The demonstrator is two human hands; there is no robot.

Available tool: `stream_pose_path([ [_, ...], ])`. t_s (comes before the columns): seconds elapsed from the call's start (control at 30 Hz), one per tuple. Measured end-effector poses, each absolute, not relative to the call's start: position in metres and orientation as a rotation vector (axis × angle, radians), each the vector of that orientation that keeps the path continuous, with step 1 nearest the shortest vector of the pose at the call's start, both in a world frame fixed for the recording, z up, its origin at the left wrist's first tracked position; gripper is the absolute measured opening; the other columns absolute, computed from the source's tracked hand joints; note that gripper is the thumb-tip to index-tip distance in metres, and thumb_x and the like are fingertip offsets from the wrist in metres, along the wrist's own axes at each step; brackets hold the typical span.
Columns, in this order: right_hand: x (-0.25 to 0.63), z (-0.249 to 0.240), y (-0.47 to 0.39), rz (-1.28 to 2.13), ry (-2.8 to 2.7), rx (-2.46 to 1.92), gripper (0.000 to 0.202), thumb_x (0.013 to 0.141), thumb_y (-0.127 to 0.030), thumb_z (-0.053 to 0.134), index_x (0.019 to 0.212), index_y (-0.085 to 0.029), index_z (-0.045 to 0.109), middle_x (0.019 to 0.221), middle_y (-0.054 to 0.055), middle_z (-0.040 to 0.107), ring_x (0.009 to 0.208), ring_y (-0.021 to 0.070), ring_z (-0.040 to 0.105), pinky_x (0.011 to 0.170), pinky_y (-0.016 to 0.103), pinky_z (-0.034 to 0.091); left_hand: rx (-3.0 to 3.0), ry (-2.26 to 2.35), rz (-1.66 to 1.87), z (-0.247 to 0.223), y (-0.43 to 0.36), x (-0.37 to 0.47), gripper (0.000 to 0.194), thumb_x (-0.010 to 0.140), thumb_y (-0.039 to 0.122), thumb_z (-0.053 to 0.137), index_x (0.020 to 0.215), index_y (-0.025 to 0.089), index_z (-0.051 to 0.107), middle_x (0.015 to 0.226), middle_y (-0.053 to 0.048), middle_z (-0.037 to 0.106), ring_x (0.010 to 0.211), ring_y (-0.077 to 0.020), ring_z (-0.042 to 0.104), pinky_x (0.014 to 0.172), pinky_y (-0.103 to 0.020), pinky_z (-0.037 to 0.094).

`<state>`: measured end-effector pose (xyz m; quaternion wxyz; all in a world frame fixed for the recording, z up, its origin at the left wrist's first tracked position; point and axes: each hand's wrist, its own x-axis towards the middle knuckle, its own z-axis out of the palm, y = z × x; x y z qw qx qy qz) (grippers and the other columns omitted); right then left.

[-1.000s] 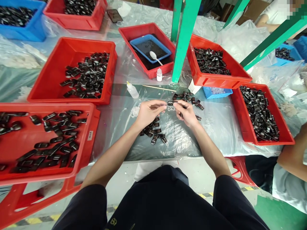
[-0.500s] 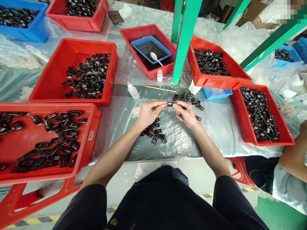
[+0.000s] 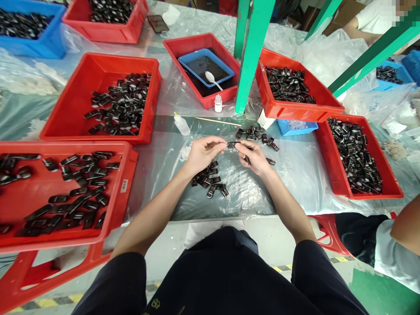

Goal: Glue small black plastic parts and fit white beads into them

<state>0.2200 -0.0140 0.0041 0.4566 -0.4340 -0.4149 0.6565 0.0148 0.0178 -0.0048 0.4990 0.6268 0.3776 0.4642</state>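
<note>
I pinched black clip between left hand and right hand, raised above counter for inspection.

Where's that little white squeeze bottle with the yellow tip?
The squeeze bottle lies tilted on the plastic-covered table, up and left of the person's left hand, just right of the red bin of dark parts.

A bench covered in clear plastic sheeting is seen from above. Red plastic trays of small black glossy parts are set around it. A shallow blue plastic tray holding a white plastic spoon lies inside another red tray. A small white squeeze bottle lies beside a thin wooden stick. Green metal posts rise behind.
</note>
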Motion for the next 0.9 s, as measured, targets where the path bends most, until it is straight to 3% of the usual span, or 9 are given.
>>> stream_pose_path([
  [0.47,0.226,0.006,-0.015,1.835,-1.009,-1.011,0.052,0.073,-0.058,0.095,0.081,-0.019,0.060,0.058,-0.013,0.039,0.040,0.0020,0.029,0.038,0.021,0.014,1.565,0.859,1.108,-0.003,0.016,0.012,0.042,0.083,0.060,0.086,0.091,0.020,0.077,0.082,-0.005,0.077,0.070,-0.0146,0.068,0.068,-0.029,0.055],
  [0.6,0.227,0.006,-0.015,1.830,-1.041,-0.994,0.049,0.077,-0.056,0.092,0.081,-0.018,0.061,0.058,-0.012,0.039,0.040,0.0022,0.029,0.039,0.022,0.014,1.601,0.852,1.060,-0.002,0.017,0.011,0.040,0.085,0.057,0.085,0.094,0.019,0.078,0.089,-0.006,0.079,0.073,-0.0150,0.069,0.068,-0.029,0.053],
  [0.9,0.216,0.005,-0.017,1.664,-1.044,-1.045,0.055,0.070,-0.064,0.095,0.084,-0.019,0.065,0.057,-0.012,0.042,0.038,0.0021,0.032,0.036,0.022,0.013,1.662,0.890,1.157,-0.011,0.012,0.018,0.028,0.089,0.044,0.082,0.103,0.020,0.078,0.092,-0.005,0.081,0.076,-0.0149,0.072,0.063,-0.025,0.052],
])
